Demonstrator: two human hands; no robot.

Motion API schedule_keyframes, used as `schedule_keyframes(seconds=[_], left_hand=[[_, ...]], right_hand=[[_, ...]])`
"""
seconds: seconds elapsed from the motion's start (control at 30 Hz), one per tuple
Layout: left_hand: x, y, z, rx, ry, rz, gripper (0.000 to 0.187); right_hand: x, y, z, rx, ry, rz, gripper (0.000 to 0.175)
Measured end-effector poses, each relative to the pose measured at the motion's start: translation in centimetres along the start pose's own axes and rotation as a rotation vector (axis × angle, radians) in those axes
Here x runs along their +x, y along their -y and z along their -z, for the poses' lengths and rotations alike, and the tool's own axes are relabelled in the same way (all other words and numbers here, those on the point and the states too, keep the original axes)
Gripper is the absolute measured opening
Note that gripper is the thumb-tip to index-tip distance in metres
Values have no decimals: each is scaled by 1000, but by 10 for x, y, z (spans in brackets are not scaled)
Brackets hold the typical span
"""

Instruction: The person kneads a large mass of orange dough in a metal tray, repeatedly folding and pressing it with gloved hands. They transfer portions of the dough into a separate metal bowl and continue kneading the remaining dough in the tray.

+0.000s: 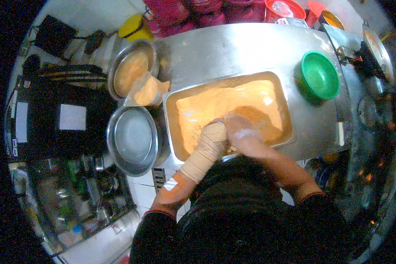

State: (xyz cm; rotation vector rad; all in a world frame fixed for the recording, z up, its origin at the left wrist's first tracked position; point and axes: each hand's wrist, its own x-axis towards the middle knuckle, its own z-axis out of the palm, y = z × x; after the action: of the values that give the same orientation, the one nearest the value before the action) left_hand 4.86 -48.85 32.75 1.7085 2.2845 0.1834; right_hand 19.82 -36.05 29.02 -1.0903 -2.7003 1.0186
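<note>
A rectangular metal tray [285, 109] with a pale orange powder [211, 102] across its bottom lies on the steel table before me. My left hand [216, 127], its wrist and forearm wrapped in a beige elastic bandage [201, 155], is low over the near middle of the tray. Beside it, close or touching, is my right hand [239, 127], with whitish powder on its back. The fingers of both hands point down and are hidden or blurred, so what they hold cannot be told. Small pale lumps [231, 150] lie in the powder by the tray's near edge.
Left of the tray stand a metal bowl of orange powder [132, 71], an open plastic bag of powder [150, 89] and another metal bowl [133, 138]. A green plastic bowl [320, 75] and a white-handled utensil [340, 133] lie right. Maroon sacks [204, 13] and red tubs [288, 10] line the far side.
</note>
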Motion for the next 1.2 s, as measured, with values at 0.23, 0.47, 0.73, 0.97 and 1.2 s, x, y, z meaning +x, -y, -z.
schedule_keyframes(seconds=[0.23, 0.47, 0.73, 0.97, 1.2], left_hand=[[12, 5, 39, -159, -103, 68, 23], [-23, 117, 129, -338, -134, 270, 35], [1, 385, 280, -497, -534, 422, 37], [70, 545, 277, -178, -292, 639, 33], [125, 612, 236, -78, -127, 633, 27]], right_hand=[[26, 20, 1, -17, 154, -17, 42], [98, 162, 53, -51, 309, 180, 44], [352, 329, -26, 530, 62, 456, 50], [442, 401, -110, 340, 225, 361, 46], [463, 385, -157, 77, 392, 289, 41]])
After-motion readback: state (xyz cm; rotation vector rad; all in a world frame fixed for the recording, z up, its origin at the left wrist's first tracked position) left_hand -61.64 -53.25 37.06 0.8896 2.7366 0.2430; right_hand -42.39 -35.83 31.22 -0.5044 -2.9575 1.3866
